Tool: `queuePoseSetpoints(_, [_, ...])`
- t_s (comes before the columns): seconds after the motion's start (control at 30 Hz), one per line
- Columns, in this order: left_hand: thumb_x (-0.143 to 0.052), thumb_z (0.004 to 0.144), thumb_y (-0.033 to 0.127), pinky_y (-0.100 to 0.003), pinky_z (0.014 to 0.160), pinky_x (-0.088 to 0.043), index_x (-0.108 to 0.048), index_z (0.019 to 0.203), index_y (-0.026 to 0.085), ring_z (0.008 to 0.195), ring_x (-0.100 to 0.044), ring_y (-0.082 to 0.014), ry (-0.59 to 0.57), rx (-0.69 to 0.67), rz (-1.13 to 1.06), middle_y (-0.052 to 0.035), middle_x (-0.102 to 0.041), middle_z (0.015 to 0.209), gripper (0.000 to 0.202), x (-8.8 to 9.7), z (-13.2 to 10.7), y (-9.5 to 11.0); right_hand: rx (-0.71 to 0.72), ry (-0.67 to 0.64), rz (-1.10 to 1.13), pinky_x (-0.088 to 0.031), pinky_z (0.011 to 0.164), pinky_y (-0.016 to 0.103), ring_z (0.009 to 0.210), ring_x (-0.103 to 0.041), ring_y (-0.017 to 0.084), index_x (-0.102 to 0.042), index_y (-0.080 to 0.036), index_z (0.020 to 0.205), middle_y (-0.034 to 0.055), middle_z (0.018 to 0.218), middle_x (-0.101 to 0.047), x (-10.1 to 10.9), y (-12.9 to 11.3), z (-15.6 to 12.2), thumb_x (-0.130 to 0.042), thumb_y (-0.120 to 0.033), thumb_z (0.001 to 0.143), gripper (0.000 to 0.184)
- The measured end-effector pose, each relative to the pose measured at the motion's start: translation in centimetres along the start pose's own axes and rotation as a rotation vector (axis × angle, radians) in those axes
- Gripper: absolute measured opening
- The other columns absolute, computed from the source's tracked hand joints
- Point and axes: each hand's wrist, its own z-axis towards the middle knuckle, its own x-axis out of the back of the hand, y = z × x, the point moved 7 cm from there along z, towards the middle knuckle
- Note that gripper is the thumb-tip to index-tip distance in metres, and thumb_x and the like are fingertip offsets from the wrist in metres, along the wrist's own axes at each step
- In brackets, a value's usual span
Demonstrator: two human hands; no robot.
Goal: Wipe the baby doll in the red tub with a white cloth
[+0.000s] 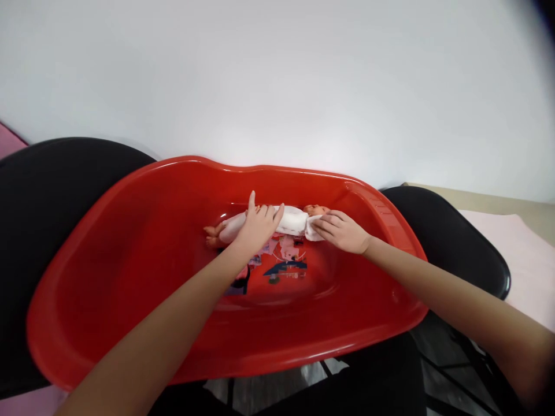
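A small doll (318,210) lies on its side in a red plastic baby tub (130,260), wrapped in a white cloth (292,221). Its feet stick out at the left, its head at the right. My left hand (258,222) rests on the wrapped body, fingers curled over the cloth with the index finger raised. My right hand (342,231) pinches the cloth's edge near the doll's head. A coloured picture (281,266) is printed on the tub floor below the doll.
The tub rests across two black chairs, one at the left (52,190) and one at the right (455,242). A plain white wall (277,81) stands behind. A pale pink surface (520,254) lies at the far right.
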Motion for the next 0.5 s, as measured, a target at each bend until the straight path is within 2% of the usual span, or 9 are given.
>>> queuePoseSetpoints(0.1, [-0.042, 0.102, 0.004, -0.07, 0.131, -0.024, -0.061, 0.152, 0.013, 0.106, -0.069, -0.0301, -0.006, -0.028, 0.003, -0.0154, -0.073, 0.115, 0.055, 0.0, -0.1, 0.8, -0.061, -0.036, -0.003, -0.052, 0.111, 0.048, 0.116, -0.067, 0.027, -0.075, -0.014, 0.13, 0.0149, 0.13, -0.076, -1.3, -0.4, 0.4, -0.051, -0.01, 0.107, 0.033])
queuePoseSetpoints(0.27, [-0.046, 0.1, 0.004, -0.072, 0.127, -0.031, -0.074, 0.125, 0.015, 0.101, -0.069, -0.0296, -0.048, -0.018, -0.03, -0.013, -0.073, 0.107, 0.039, -0.4, -0.2, 2.3, 0.033, -0.229, 0.147, -0.053, 0.104, 0.044, 0.105, -0.065, 0.025, -0.077, -0.013, 0.115, 0.0128, 0.115, -0.075, -4.0, -3.1, -0.4, -0.052, -0.01, 0.107, 0.027])
queuePoseSetpoints(0.37, [-0.048, 0.099, 0.005, -0.076, 0.125, -0.032, -0.075, 0.115, 0.018, 0.096, -0.068, -0.0288, -0.071, -0.013, 0.047, -0.0107, -0.072, 0.101, 0.034, -0.6, -0.5, 3.4, 0.021, -0.29, 0.299, -0.054, 0.101, 0.043, 0.106, -0.064, 0.025, -0.077, -0.012, 0.116, 0.0119, 0.112, -0.074, -3.5, -4.1, -0.7, -0.056, -0.012, 0.106, 0.023])
queuePoseSetpoints(0.5, [-0.049, 0.098, 0.004, -0.075, 0.127, -0.03, -0.076, 0.114, 0.017, 0.094, -0.069, -0.0296, -0.084, -0.052, 0.07, -0.0119, -0.074, 0.1, 0.034, -1.5, -1.5, 5.1, -0.129, -0.273, 0.518, -0.055, 0.103, 0.042, 0.107, -0.062, 0.025, -0.077, -0.013, 0.113, 0.0126, 0.114, -0.074, -1.1, -4.6, -1.1, -0.054, -0.014, 0.107, 0.023])
